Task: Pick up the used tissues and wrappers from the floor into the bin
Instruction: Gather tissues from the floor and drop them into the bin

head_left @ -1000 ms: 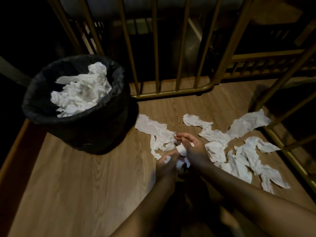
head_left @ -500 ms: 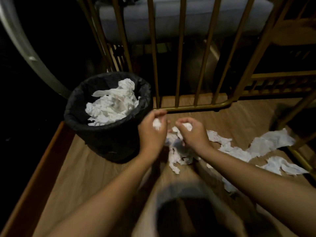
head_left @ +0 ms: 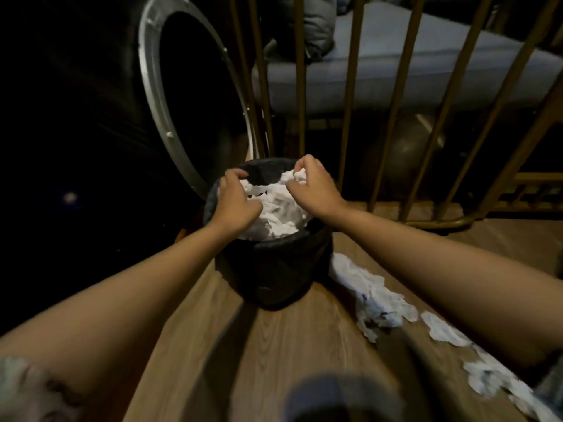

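1. Head view: both hands hang over the black-lined bin, which stands on the wooden floor and is heaped with crumpled white tissues.
2. The left hand has its fingers curled down onto the heap near the bin's left rim; whether its grip grasps a piece, I cannot tell.
3. The right hand has a clenched grip on a tissue wad at its fingertips, above the bin's far side.
4. More loose tissues lie on the floor to the right of the bin, trailing toward the lower right.
5. Gold railing bars rise behind the bin.
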